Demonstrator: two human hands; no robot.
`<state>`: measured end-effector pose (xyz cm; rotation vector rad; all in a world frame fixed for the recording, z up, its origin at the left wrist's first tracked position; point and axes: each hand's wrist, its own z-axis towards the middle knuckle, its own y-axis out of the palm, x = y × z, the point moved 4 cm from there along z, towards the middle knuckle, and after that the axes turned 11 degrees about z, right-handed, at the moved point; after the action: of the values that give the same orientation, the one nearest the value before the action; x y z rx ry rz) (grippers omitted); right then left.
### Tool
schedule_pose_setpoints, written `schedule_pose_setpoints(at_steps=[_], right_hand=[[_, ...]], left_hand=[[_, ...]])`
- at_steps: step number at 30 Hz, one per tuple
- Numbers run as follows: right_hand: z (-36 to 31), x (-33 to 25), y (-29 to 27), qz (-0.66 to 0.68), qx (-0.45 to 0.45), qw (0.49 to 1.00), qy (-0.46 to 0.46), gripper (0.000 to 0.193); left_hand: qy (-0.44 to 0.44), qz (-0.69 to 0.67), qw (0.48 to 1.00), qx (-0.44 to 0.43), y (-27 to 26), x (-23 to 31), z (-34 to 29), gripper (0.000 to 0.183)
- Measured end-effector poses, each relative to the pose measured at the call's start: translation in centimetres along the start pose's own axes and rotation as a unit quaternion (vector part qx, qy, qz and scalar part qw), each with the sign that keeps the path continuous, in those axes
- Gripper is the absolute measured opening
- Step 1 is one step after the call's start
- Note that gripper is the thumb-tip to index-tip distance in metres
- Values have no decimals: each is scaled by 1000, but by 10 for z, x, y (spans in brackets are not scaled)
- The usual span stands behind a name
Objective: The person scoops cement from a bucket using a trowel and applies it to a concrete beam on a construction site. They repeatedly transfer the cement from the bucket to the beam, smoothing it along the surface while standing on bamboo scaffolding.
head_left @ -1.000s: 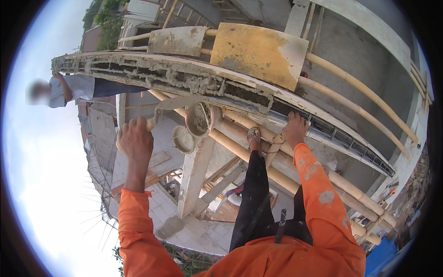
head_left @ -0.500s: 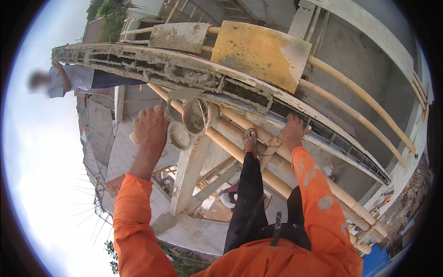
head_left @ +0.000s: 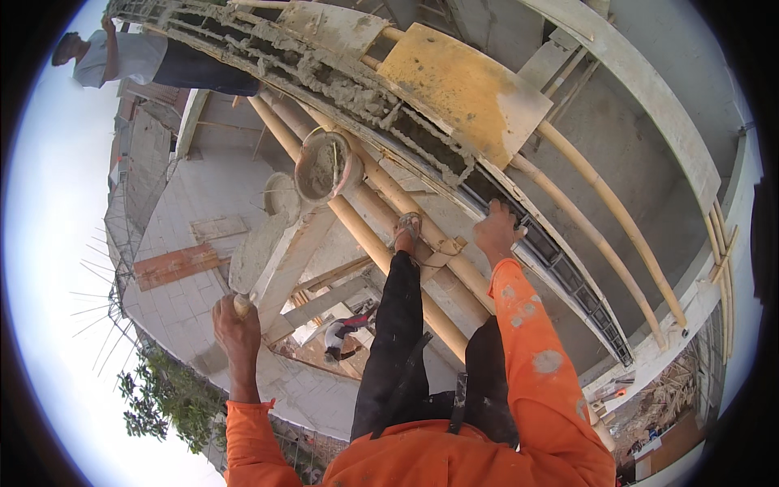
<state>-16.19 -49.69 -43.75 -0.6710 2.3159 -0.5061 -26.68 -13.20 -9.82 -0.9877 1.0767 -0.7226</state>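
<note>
My left hand [head_left: 236, 331] is closed round the wooden handle of a trowel [head_left: 258, 253]. Its grey blade, coated with mortar, points up and away over the pale floor below. Beyond it, a round bucket [head_left: 351, 180] of wet mortar rests by the bamboo poles. Beside that is a second, shallower mortar container [head_left: 280, 193], partly hidden by the bucket. My right hand [head_left: 496, 230] grips the near edge of a long narrow formwork [head_left: 442, 188]. Steel reinforcement [head_left: 568, 268] shows inside its right part; rough mortar [head_left: 324, 89] fills and crusts the left part.
My sandalled foot [head_left: 407, 230] stands on bamboo poles [head_left: 381, 183] high above a lower level. A co-worker [head_left: 134, 58] is beside the formwork's far left end. Another person [head_left: 345, 334] bends below. A yellow stained board [head_left: 462, 89] leans behind the formwork; bare rebar [head_left: 101, 284] juts out left.
My left hand has drawn the trowel from beside the mortar bucket toward me and to the left. The view has turned, while my right hand stays on the formwork.
</note>
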Motion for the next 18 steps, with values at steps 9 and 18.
schedule_pose_setpoints(at_steps=[9, 18], right_hand=[[4, 5, 15, -1, 66, 996, -60, 59], [6, 2, 15, -2, 104, 992, -77, 49]], left_hand=[[-142, -69, 974, -162, 45, -47, -180, 20], [-25, -107, 979, -174, 106, 1, -176, 28]])
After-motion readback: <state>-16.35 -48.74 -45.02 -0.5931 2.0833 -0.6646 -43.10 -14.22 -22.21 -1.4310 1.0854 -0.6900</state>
